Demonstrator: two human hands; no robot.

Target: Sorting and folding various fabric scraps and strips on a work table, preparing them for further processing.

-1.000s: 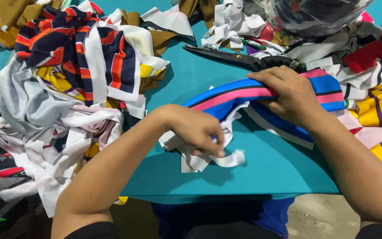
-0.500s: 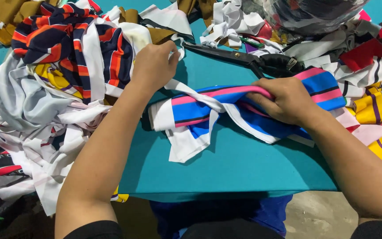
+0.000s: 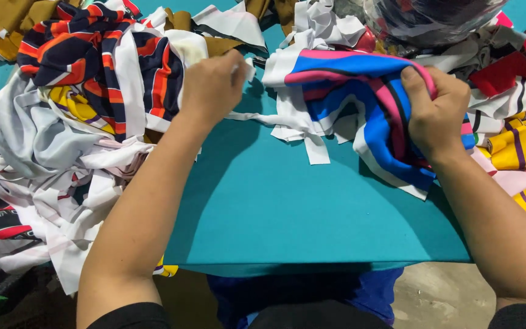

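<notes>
Since half a second ago, our right hand (image 3: 436,113) has lifted the blue, pink and white striped cloth (image 3: 360,91) off the table and bunched it up, where earlier it pressed the cloth flat. Our left hand (image 3: 214,85) sits at much the same spot by the heap on the left, but now pulls a thin white strip (image 3: 257,117) taut between itself and the cloth.

Our right hand is clenched on a fold of the striped cloth, thumb in front, fingers wrapped behind. Our left hand is closed in a loose fist; the strip's end appears to run into it, though we cannot see the fingertips.

The striped cloth hangs just above the far middle of the teal table (image 3: 287,207), with its lower edge and a few white tails trailing down onto it. It looks light, soft and limp: we judge it would sag and slide wherever it is not held, so a full pinch on a gathered fold or a hem holds better than a loose edge.

A pile of white, navy and orange fabric scraps (image 3: 86,103) lies on our left. More scraps in red, yellow and white (image 3: 512,122) lie on our right.
</notes>
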